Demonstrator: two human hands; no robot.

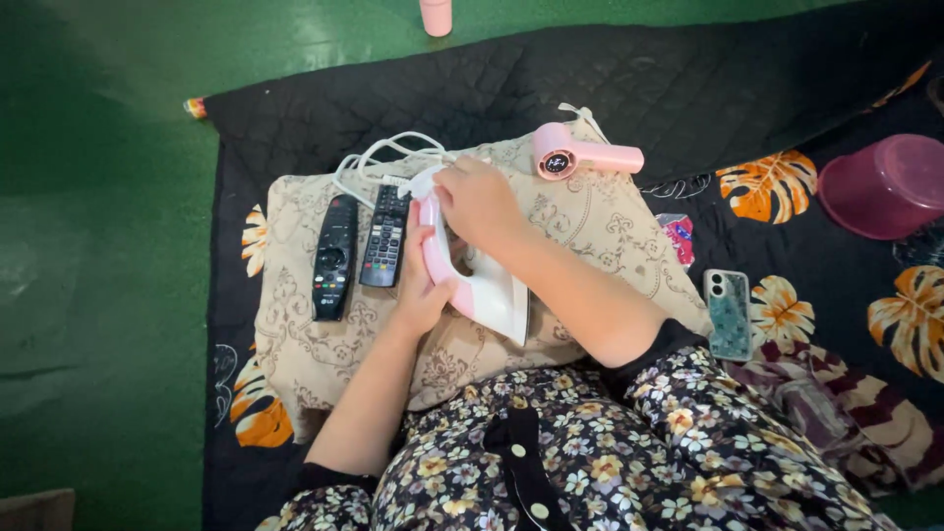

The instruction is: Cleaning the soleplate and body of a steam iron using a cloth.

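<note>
A pink and white clothes iron (484, 287) stands on its side on a beige patterned cushion (324, 354). My left hand (423, 285) wraps around its pink handle from the left. My right hand (479, 202) rests on the top end of the iron, fingers closed near where the white cord (379, 155) leaves it. The cord lies coiled at the cushion's far edge.
Two black remote controls (334, 258) (385, 236) lie side by side left of the iron. A pink handheld fan (575, 157) rests at the cushion's far right. A phone (730, 313), a maroon plastic bowl (885, 187) and a dark quilted mat (639, 79) lie around.
</note>
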